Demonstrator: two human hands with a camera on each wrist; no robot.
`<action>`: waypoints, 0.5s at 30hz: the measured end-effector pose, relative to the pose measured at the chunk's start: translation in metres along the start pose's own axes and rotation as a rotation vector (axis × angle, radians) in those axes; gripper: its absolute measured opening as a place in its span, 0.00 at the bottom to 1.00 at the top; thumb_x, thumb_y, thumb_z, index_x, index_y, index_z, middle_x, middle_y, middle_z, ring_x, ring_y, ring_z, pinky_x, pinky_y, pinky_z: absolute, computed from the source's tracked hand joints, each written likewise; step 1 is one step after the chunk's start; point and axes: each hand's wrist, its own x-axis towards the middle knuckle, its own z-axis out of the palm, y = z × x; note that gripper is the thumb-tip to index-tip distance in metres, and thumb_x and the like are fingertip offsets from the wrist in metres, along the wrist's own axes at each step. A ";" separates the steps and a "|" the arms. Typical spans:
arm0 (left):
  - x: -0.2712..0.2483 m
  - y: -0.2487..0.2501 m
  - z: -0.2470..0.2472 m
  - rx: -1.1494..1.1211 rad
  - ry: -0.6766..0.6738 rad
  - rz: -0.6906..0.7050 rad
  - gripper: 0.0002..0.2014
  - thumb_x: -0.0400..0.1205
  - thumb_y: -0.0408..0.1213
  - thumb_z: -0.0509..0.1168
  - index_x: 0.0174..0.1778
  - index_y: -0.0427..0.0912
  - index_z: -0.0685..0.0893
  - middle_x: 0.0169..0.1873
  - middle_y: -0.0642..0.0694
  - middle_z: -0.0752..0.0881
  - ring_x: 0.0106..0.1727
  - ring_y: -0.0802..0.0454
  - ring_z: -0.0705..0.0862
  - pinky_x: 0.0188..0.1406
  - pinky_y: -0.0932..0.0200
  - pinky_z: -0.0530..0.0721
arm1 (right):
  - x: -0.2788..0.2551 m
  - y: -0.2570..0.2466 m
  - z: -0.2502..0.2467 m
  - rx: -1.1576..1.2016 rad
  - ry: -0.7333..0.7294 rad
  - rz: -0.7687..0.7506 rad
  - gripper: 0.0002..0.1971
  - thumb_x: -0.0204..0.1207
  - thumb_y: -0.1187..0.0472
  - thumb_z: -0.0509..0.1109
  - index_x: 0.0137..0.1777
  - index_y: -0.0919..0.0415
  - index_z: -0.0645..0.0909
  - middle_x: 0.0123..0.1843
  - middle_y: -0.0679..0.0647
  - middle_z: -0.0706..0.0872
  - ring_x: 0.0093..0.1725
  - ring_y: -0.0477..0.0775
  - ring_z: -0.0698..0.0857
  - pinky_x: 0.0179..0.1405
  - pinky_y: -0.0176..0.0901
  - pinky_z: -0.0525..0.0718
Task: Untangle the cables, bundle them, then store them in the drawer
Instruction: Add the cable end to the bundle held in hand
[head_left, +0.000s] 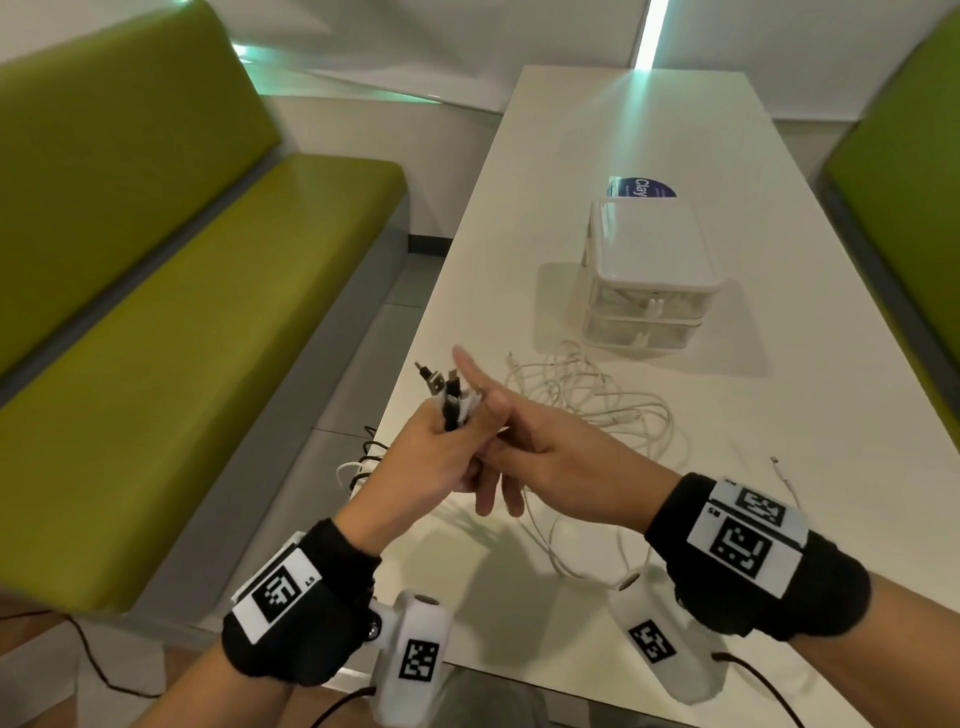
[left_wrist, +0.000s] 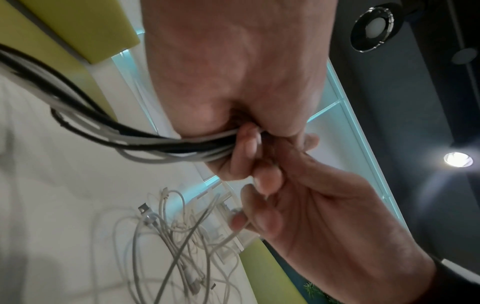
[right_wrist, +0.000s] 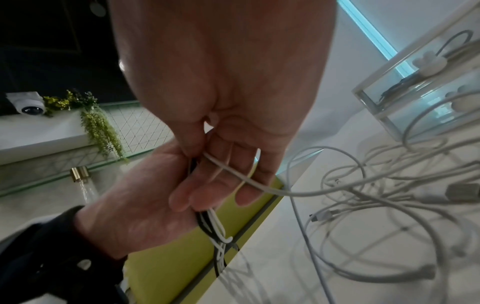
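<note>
Holding black and white cables upright in the left grip, plugs up, tails hanging past the counter edge. Pinching one white strand in the right grip. Leaving a white tangle lying near the closed clear drawers.

A green bench stands left of the white table, a 2nd green bench right. A blue round label, perhaps a sticker, lies on it. A dome camera sits beside trailing greenery.

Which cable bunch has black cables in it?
The bunch gripped in the left hand, plugs pointing up; the tangle on the table shows only pale cables.
</note>
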 end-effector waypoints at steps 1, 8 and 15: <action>0.001 0.001 0.001 0.009 0.012 0.014 0.22 0.77 0.55 0.60 0.35 0.36 0.81 0.18 0.42 0.78 0.16 0.51 0.75 0.19 0.68 0.70 | -0.001 0.000 -0.001 0.003 -0.006 0.021 0.37 0.86 0.62 0.60 0.79 0.26 0.43 0.39 0.50 0.90 0.37 0.55 0.89 0.47 0.47 0.87; 0.006 -0.001 0.000 0.023 0.163 0.080 0.24 0.81 0.54 0.59 0.39 0.37 0.91 0.25 0.49 0.82 0.24 0.51 0.73 0.28 0.62 0.75 | -0.008 0.004 -0.016 -0.190 0.355 0.071 0.20 0.76 0.59 0.71 0.67 0.40 0.81 0.51 0.44 0.86 0.46 0.44 0.87 0.54 0.49 0.87; 0.006 -0.004 0.004 0.002 0.064 0.047 0.10 0.75 0.37 0.63 0.29 0.53 0.82 0.21 0.53 0.77 0.27 0.46 0.73 0.24 0.58 0.72 | -0.005 -0.008 -0.002 -0.167 0.347 -0.117 0.33 0.78 0.46 0.68 0.82 0.42 0.62 0.66 0.41 0.84 0.61 0.38 0.83 0.68 0.41 0.78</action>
